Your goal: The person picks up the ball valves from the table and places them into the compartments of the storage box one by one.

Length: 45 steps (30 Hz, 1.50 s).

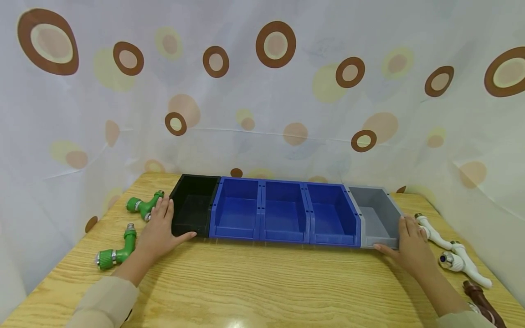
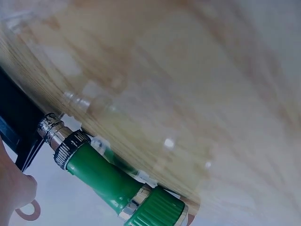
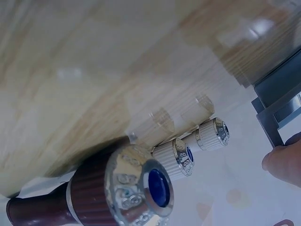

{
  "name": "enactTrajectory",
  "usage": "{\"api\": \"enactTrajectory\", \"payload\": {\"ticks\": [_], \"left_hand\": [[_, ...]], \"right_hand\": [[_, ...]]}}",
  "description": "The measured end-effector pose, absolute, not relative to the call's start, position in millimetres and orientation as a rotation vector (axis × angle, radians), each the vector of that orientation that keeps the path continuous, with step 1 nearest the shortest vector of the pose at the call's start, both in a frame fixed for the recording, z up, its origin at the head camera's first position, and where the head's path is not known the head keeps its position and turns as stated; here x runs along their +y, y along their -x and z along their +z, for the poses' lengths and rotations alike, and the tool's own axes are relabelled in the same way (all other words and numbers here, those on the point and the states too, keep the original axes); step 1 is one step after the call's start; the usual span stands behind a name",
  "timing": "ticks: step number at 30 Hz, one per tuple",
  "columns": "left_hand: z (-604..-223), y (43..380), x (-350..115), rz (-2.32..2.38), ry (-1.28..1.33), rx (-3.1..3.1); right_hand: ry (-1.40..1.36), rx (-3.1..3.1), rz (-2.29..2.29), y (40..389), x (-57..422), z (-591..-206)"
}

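Observation:
Five open-front storage bins stand side by side in a row on the table: a black bin (image 1: 192, 214) at the left end, three blue bins (image 1: 284, 217) in the middle, a grey bin (image 1: 375, 218) at the right end. My left hand (image 1: 159, 230) rests against the black bin's outer side, fingers straight and thumb stretched along its front corner. At the opposite end, my right hand (image 1: 412, 246) touches the grey bin's outer wall, its thumb at the front edge. In the right wrist view, a fingertip (image 3: 284, 162) lies at the grey bin's rim (image 3: 270, 127).
Two green taps (image 1: 128, 246) lie left of the row, one close beside my left hand. Two white taps (image 1: 463, 262) and a dark brown tap (image 1: 484, 303) are on the right. A patterned curtain (image 1: 262, 100) hangs behind the wooden table (image 1: 262, 287).

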<state>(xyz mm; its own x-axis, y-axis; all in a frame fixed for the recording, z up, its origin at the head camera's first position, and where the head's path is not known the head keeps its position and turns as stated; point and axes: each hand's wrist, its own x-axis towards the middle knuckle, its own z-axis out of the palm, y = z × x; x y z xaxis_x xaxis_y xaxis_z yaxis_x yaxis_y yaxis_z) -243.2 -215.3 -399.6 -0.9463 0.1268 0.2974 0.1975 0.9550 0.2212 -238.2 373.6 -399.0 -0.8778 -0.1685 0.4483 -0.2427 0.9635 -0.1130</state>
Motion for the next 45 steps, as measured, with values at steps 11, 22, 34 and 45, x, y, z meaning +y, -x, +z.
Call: {"api": "enactTrajectory", "payload": {"ticks": [11, 22, 34, 45], "left_hand": [[-397.0, 237.5, -214.6, -0.34, 0.235, -2.821], [-396.3, 233.6, -214.0, -0.344, 0.229, -2.808], [-398.6, 232.4, -215.5, -0.347, 0.229, -2.808], [-397.6, 230.6, -215.0, -0.328, 0.254, -2.781]], "right_hand": [[-0.319, -2.617, 0.23, 233.8, 372.3, -398.0], [-0.315, -2.631, 0.227, 231.1, 372.7, -399.9], [-0.325, -2.621, 0.236, 228.5, 371.7, -399.1], [-0.295, -2.645, 0.206, 224.8, 372.7, -400.0]]}}
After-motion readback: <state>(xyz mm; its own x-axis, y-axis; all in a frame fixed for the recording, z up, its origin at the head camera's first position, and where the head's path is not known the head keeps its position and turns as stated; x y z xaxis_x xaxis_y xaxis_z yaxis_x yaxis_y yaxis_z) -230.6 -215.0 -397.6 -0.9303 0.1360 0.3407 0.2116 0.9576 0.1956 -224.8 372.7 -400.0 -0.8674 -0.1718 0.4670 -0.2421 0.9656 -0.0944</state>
